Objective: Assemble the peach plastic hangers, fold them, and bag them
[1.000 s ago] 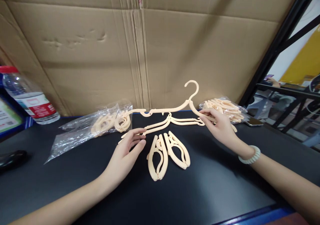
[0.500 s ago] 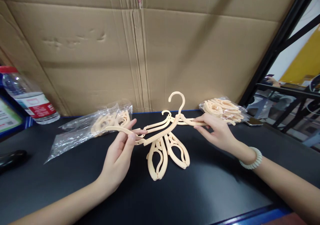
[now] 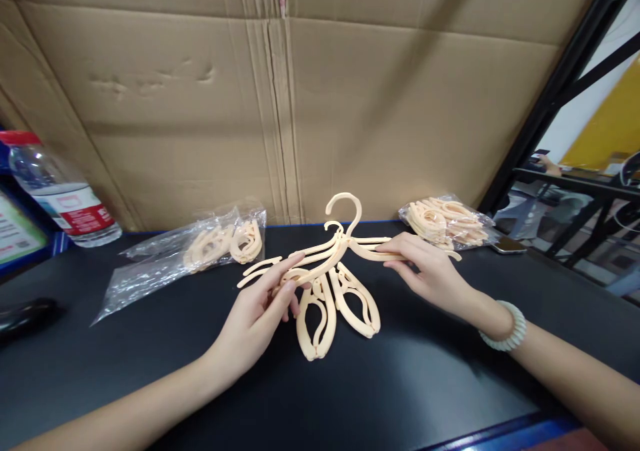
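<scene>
An unfolded cream plastic folding hanger (image 3: 329,264) is held low over the table, its hook pointing up. My left hand (image 3: 253,324) is closed around its left arm, thumb on top and fingers beneath. My right hand (image 3: 433,267) pinches the right arm, whose tip shows beyond the fingers. Just behind lies a second unfolded hanger (image 3: 313,247), partly covered by the held one. In front, two folded cream hangers, a left one (image 3: 329,324) and a right one (image 3: 347,303), rest on the black table (image 3: 380,384); the left one is near my left fingertips.
Clear plastic bags of folded hangers stand at the back left (image 3: 210,241) and back right (image 3: 445,221). A phone-like flat object (image 3: 509,245) is beside the right bag. At far left are a water bottle (image 3: 75,204) and a black mouse-like object (image 3: 27,317). Cardboard (image 3: 400,117) walls the back.
The held hanger has come down and slightly left, over the second hanger. My left hand has moved right along its left arm; my right hand has shifted slightly down.
</scene>
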{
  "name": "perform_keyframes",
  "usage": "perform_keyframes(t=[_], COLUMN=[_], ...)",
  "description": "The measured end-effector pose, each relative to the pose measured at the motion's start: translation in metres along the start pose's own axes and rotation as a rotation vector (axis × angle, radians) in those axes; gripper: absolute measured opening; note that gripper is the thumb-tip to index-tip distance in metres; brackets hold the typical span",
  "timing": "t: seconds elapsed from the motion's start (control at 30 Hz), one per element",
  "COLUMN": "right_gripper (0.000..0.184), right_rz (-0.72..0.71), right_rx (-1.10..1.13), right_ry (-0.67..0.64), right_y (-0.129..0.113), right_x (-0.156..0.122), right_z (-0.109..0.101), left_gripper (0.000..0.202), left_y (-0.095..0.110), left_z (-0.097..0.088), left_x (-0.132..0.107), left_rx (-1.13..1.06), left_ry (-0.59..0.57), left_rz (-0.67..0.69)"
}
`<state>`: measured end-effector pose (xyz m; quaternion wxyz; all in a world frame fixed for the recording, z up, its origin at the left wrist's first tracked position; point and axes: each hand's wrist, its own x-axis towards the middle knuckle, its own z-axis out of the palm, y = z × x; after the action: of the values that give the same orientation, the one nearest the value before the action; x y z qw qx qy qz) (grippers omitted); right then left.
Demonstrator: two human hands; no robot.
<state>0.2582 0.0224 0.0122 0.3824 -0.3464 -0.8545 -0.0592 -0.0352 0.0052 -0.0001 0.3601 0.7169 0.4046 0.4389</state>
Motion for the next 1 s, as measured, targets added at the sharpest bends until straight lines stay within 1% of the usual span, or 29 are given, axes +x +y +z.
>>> perform_keyframes(t=[0.1,0.23,0.43,0.57,0.67,0.77,0.83,0.93,1.0], right_gripper=[0.019,0.011,0.024,0.031,0.032,0.029,0.026,0.02,0.014], right_rz=[0.013,0.047,0.201,0.202,0.194,0.167,0.149,0.146,0.179], right_rx=[-0.018,-0.159,-0.386,-0.53,-0.583,-0.579,-0.537,-0.374,-0.227], right_ry=[-0.004,0.024,0.029,0.058,0.08,0.103,0.105,0.123,0.181], right_y=[0.0016,0.0073,0.008,0.0037,0.0028,0.0032,0.0031,0.002,0.0014], right_x=[0.0018,0.0014,-0.0047,-0.0065,-0.0058,-0.0045,-0.0036,-0.002,-0.0009], right_z=[-0.0017,-0.004,-0.0056,-0.0049,-0.0051,-0.0053,-0.005,-0.0035,-0.002], left_gripper=[0.042,0.038,0.035,0.034,0.032,0.032,0.033,0.034,0.034], left_y=[-0.0014,-0.0016,-0.0005,-0.0006,-0.0017,-0.0023,-0.002,-0.0009,-0.0003], left_z=[-0.0013,-0.0016,0.0001,0.0009,0.0007,0.0001,-0.0003,-0.0003,-0.0001], left_x=[0.0008,0.0018,0.0016,0.0008,-0.0003,-0.0006,0.0,0.0012,0.0015], left_rx=[-0.007,-0.026,-0.044,-0.052,-0.041,-0.026,-0.026,-0.029,-0.029], left_ry=[-0.004,0.02,0.033,0.035,0.024,0.014,0.014,0.019,0.017], left_rz=[0.003,-0.004,0.003,0.01,0.031,0.044,0.037,0.018,0.013])
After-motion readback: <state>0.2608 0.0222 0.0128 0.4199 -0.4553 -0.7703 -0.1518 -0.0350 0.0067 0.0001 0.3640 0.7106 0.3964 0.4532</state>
